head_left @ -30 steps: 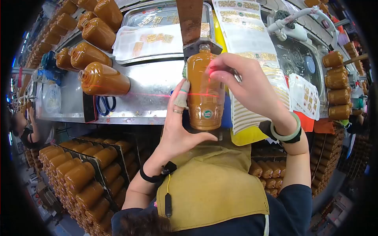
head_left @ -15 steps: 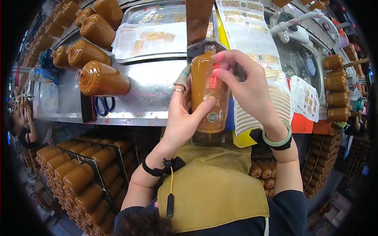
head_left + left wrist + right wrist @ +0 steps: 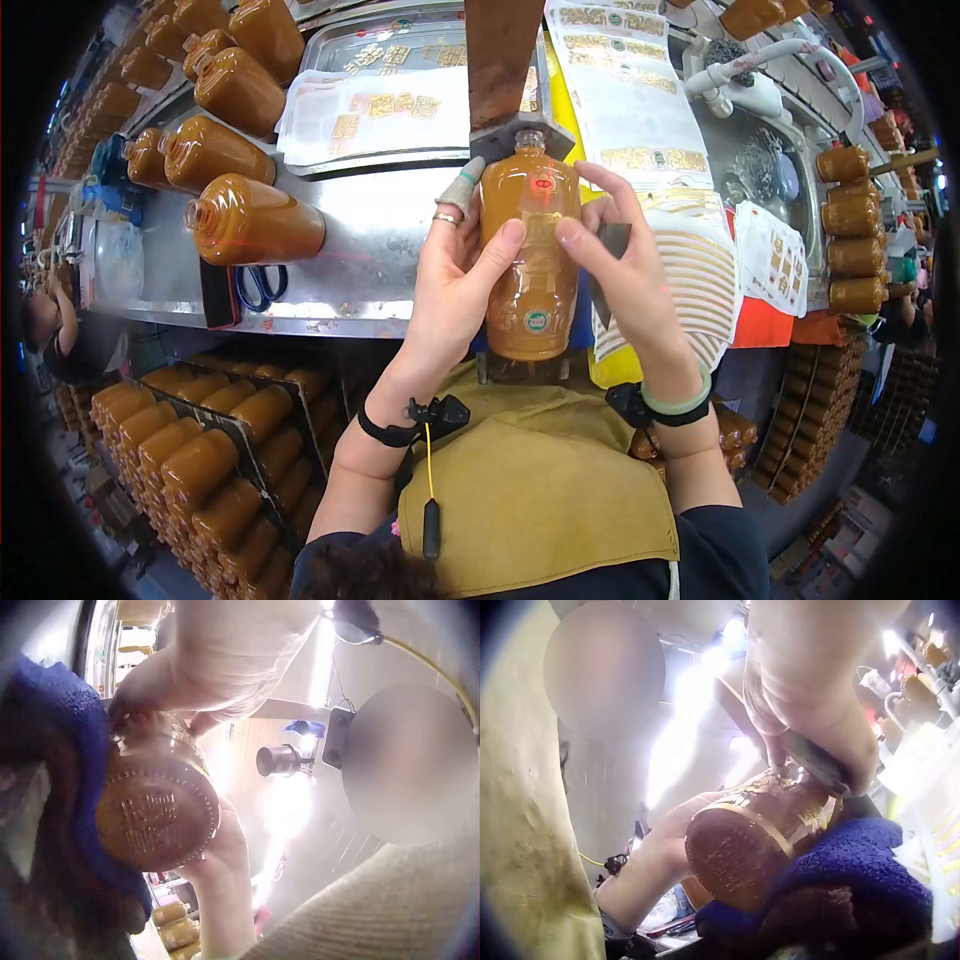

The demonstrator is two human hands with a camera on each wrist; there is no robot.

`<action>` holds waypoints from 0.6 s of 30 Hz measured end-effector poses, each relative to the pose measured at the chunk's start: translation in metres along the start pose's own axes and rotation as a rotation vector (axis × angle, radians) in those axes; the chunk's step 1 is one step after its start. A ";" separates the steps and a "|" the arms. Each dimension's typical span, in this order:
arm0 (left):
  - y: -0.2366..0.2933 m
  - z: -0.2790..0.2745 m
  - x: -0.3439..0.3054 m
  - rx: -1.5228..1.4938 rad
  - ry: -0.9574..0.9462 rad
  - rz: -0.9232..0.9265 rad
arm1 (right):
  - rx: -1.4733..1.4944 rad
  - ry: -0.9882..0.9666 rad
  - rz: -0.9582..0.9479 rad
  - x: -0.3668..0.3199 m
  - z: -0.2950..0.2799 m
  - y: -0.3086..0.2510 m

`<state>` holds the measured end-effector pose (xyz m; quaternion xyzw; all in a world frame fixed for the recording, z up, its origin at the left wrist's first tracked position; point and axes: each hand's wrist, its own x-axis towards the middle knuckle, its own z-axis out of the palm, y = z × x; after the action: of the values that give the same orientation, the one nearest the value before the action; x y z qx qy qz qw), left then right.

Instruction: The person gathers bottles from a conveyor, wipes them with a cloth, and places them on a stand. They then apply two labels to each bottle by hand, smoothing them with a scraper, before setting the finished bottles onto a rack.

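An amber-brown glass bottle lies neck away from me, with a red label high on its face and a round green label near its base. My left hand grips its left side, thumb on the face and a wrapped finger along the edge. From the right, the thumb of my right hand touches the bottle's face. A dark flat scraper is tucked in that hand's curled fingers. Blue towelling lies under the bottle, whose embossed base shows in the left wrist view.
A brown upright bar stands beyond the bottle neck. Sheets of gold decals lie to the right, beside a sink. Several brown bottles and blue-handled scissors sit left. Racks of bottles stand below the metal bench.
My right hand has drawn back from the bottle's upper part to its right side, uncovering the red label. My left thumb has come onto the bottle's face. The scraper shows more now.
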<state>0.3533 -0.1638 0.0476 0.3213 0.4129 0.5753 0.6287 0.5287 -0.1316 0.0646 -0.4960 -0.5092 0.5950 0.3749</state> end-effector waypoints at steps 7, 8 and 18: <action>0.000 0.000 0.000 -0.030 -0.003 -0.009 | 0.021 0.026 -0.017 0.000 0.006 0.003; 0.001 0.000 0.000 -0.030 0.001 -0.013 | 0.051 0.015 -0.016 0.000 0.006 0.001; 0.000 0.000 0.000 -0.015 0.008 -0.029 | 0.084 -0.003 -0.012 0.000 0.006 -0.001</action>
<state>0.3531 -0.1635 0.0475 0.3082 0.4156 0.5705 0.6378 0.5230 -0.1330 0.0656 -0.4760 -0.4873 0.6142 0.3983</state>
